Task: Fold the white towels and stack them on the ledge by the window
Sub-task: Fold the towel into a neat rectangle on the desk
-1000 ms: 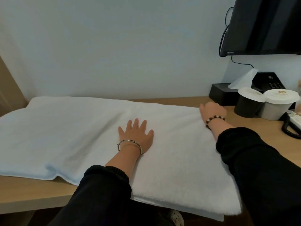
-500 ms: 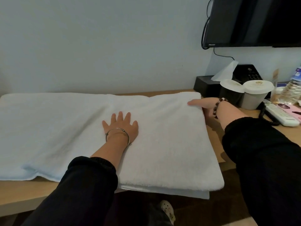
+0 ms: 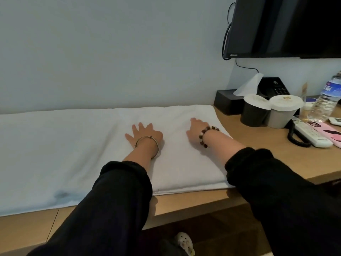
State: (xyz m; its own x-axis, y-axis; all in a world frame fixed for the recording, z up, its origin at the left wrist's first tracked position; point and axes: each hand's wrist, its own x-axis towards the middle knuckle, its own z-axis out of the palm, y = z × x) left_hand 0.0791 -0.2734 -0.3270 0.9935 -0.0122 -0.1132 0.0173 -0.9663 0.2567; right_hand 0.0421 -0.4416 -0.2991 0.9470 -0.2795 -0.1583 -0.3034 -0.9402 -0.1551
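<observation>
A large white towel (image 3: 64,154) lies spread along the wooden desk (image 3: 276,163), its right part doubled into a thicker layer. My left hand (image 3: 144,134), with a metal bangle on the wrist, lies flat on the towel with its fingers spread. My right hand (image 3: 195,129), with a bead bracelet, presses on the folded part a little to the right, fingers pointing toward the wall. Neither hand holds anything. No window ledge is in view.
At the desk's right stand a black tissue box (image 3: 228,102), two lidded cups (image 3: 271,111), a phone (image 3: 276,87), a water bottle (image 3: 326,100) and a remote (image 3: 311,133). A wall-mounted TV (image 3: 286,24) hangs above. The desk's front edge is near my sleeves.
My right hand has left the towel's right edge and moved left onto the folded layer. The left hand stays flat. The towel now lies fully on the desk; the camera has shifted.
</observation>
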